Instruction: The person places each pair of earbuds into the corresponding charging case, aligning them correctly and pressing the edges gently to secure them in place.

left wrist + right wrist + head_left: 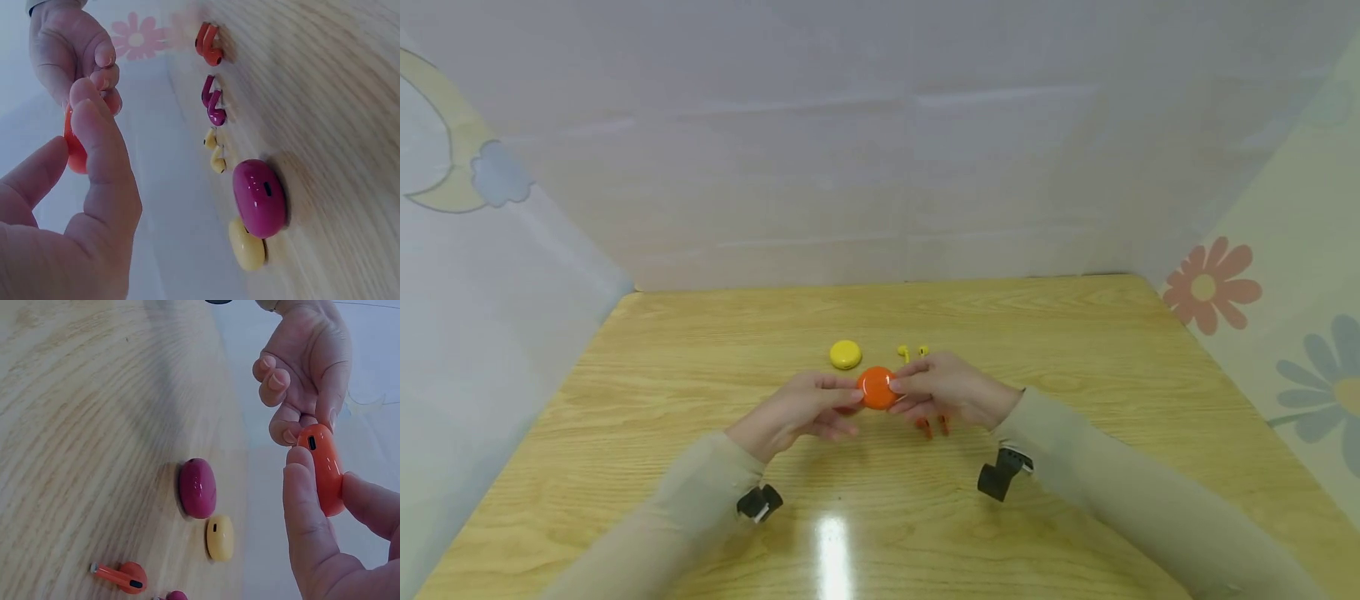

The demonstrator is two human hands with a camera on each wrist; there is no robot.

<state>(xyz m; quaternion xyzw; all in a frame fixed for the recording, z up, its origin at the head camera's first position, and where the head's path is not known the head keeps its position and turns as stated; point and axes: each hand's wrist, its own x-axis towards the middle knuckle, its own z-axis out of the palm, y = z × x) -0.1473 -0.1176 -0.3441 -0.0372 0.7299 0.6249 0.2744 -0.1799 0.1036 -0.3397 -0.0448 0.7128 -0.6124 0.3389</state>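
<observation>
A round, glossy orange earbud case point(877, 388) is held up above the table between my two hands, its lid closed. My left hand point(808, 408) pinches its left edge between thumb and fingers. On the opposite edge, my right hand point(943, 387) pinches it too. A small dark port point(312, 443) shows on the case's side in the right wrist view. Below the right hand lie two orange earbuds point(212, 50) on the wood. Magenta earbuds point(216, 114) and yellow earbuds point(218, 161) lie in line with them; the hands hide the magenta ones in the head view.
A magenta earbud case point(257, 200) stands on the table beside a yellow earbud case point(846, 355), behind the hands. The wooden table point(700, 333) ends at a pale wall sheet point(850, 183). Black wrist cameras hang under both sleeves.
</observation>
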